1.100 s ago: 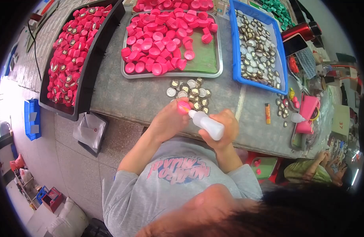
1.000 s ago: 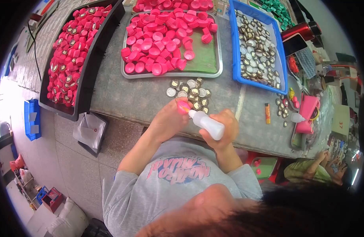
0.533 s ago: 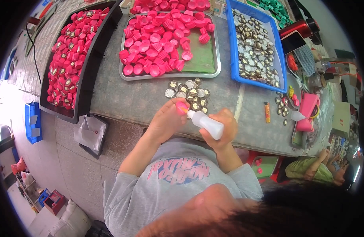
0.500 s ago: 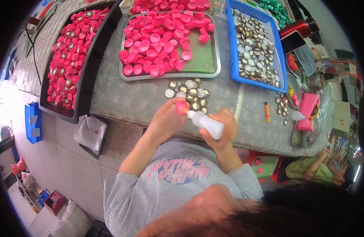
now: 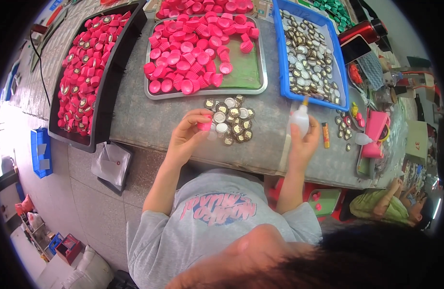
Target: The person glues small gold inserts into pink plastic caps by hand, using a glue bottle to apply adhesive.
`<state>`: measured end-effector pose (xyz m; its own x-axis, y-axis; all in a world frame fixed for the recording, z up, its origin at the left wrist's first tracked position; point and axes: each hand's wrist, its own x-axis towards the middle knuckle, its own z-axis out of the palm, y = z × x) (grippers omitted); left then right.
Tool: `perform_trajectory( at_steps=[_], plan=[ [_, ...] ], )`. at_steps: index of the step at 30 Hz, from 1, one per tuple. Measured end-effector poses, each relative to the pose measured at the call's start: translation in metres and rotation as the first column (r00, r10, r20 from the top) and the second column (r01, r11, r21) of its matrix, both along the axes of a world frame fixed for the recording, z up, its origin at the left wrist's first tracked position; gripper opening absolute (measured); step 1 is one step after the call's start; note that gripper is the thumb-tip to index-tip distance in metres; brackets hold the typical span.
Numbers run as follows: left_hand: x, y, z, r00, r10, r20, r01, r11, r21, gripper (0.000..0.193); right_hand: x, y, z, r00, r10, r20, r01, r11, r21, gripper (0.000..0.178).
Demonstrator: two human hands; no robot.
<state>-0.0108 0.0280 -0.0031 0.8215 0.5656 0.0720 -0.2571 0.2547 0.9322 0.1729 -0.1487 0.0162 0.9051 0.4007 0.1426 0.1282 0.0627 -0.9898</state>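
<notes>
My left hand (image 5: 187, 135) pinches a small pink fluted cup (image 5: 204, 124) just left of a loose heap of bottle-cap-like metal discs (image 5: 236, 126). Some discs show a pale underside, others a dark rim with a light printed face. My right hand (image 5: 303, 143) is wrapped round a white squeeze bottle (image 5: 300, 120), held with its yellowish nozzle up, near the front edge of the blue tray (image 5: 283, 72). That tray holds many more of these discs.
Pink cups fill much of a metal tray (image 5: 149, 94) with a green bottom. At left a long black bin (image 5: 102, 101) holds cups with discs in them. An orange glue-stick-like tube (image 5: 326, 135) and a pink pouch (image 5: 373, 137) lie at right. A co-worker (image 5: 378, 207) sits beyond.
My hands have moved apart. The bottle has swung from tip-down over the cup to upright at the right. My left hand has turned the cup and brought it left, beside the discs.
</notes>
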Motion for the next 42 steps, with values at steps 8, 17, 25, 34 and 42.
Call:
perform_trajectory(
  at_steps=[8,17,25,34,42],
  plan=[
    [0.004,0.003,-0.007,0.998,0.035,0.059,-0.035,0.999,0.0,0.027,0.027,-0.02,-0.039,0.998,-0.053,0.025,0.056,0.988,-0.144,0.037],
    [0.005,0.009,-0.005,0.966,0.101,0.238,0.107,0.683,-0.723,0.045,0.004,-0.013,-0.002,0.693,-0.054,0.719,0.362,0.888,-0.283,0.034],
    [0.006,0.002,-0.01,0.968,0.035,0.249,0.163,0.669,-0.726,0.049,0.004,0.044,-0.02,0.641,0.593,0.487,-0.15,0.719,-0.679,0.028],
    [0.006,0.001,-0.011,0.967,0.024,0.253,0.17,0.678,-0.715,0.048,0.002,0.015,-0.012,0.692,0.542,0.476,0.059,0.615,-0.786,0.029],
    [0.009,-0.009,-0.011,0.99,-0.055,0.129,0.125,0.759,-0.639,0.036,-0.001,0.013,-0.017,0.712,0.563,0.42,-0.08,0.659,-0.748,0.033]
  ],
)
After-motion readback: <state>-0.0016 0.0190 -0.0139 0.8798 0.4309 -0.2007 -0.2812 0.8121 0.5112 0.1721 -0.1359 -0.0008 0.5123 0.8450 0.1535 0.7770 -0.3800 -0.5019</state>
